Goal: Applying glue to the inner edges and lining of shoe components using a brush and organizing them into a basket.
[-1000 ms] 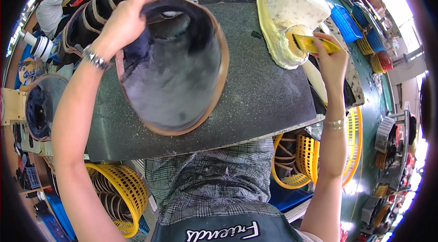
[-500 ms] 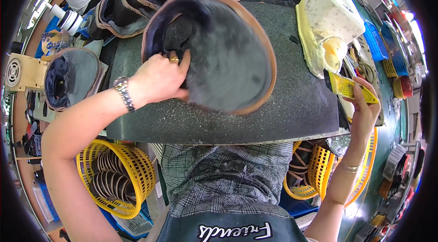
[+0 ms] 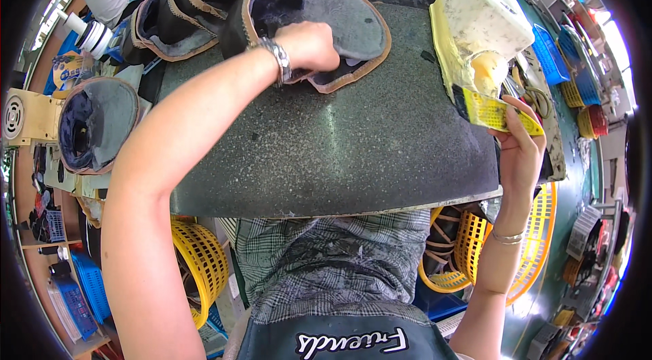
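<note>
The left hand [image 3: 309, 46] (fingers hidden, so I cannot tell its grip) touches a boot upper [image 3: 343, 17] on the worktop's [image 3: 360, 149] far side; rightward, the right hand [image 3: 521, 144] grasps a yellow-handled brush [image 3: 499, 115].

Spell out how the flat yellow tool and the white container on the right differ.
The flat yellow tool is thin and tapered; the white container is boxy and much bulkier.
The tool is held in the right hand; the container rests on the worktable, untouched by either hand.
The tool is bright yellow, the container off-white with a pale yellow crust.
Both are on the person's right.
</note>
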Demonstrator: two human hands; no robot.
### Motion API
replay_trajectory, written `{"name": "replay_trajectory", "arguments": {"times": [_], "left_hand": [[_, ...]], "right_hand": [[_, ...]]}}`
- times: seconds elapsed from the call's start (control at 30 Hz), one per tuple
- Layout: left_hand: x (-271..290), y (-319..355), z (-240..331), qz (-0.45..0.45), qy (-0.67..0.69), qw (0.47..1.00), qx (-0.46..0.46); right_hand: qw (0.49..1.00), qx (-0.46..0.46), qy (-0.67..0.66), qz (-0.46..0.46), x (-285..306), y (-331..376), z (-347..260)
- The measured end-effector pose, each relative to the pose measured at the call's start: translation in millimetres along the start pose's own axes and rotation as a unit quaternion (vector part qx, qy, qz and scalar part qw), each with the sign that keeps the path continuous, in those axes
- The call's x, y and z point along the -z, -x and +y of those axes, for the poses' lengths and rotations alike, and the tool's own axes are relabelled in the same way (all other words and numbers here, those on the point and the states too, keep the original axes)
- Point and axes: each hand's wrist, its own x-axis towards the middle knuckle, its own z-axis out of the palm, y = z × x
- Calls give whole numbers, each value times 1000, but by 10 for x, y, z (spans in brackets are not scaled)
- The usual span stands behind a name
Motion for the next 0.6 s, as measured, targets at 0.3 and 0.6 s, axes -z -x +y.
{"name": "replay_trajectory", "arguments": {"times": [0.3, 0.6], "left_hand": [[267, -110, -232, -112, 110, 987, 36], [-9, 322, -530, -15, 186, 981, -60]], "right_hand": [[906, 254, 164, -297, -1374, -169, 495], [843, 376, 345, -173, -1649, 33, 742]]}}
